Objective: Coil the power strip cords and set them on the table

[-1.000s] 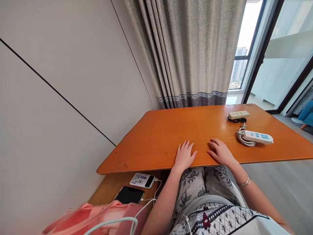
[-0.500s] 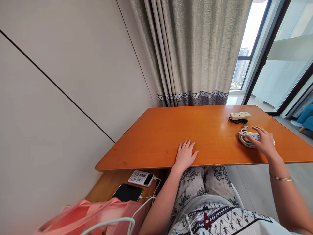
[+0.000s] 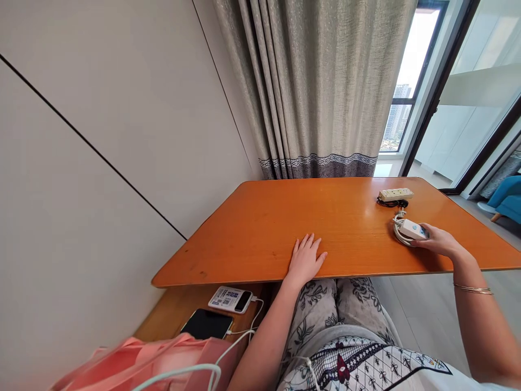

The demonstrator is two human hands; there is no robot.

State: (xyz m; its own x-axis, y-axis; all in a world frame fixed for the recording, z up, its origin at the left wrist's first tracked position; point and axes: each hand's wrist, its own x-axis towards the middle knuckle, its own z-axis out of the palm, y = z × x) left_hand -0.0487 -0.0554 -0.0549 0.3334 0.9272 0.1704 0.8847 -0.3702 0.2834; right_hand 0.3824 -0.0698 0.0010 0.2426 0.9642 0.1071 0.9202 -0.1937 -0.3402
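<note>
My right hand (image 3: 438, 240) grips the right end of a white power strip (image 3: 412, 229), thumb on the near side and fingers over the far side. The strip's coiled white cord (image 3: 399, 233) lies at its left, on the orange-brown table (image 3: 252, 228). Flat on the tabletop by the near edge rests my left hand (image 3: 305, 259), fingers stretched out and holding nothing. Farther back stands a second, cream power strip (image 3: 395, 194) with a bundled black cord (image 3: 391, 203) in front of it.
Below the table's left side, a power bank (image 3: 231, 300) and a black-screened phone (image 3: 207, 323) lie on a wooden surface, with white cables attached. A pink bag (image 3: 163, 364) sits nearest. Beyond the table hang grey curtains (image 3: 321, 87); a wall (image 3: 101, 217) rises at left.
My right hand has moved from above the white power strip to its right end and closed on it. My left hand stays on the table. The view has shifted slightly.
</note>
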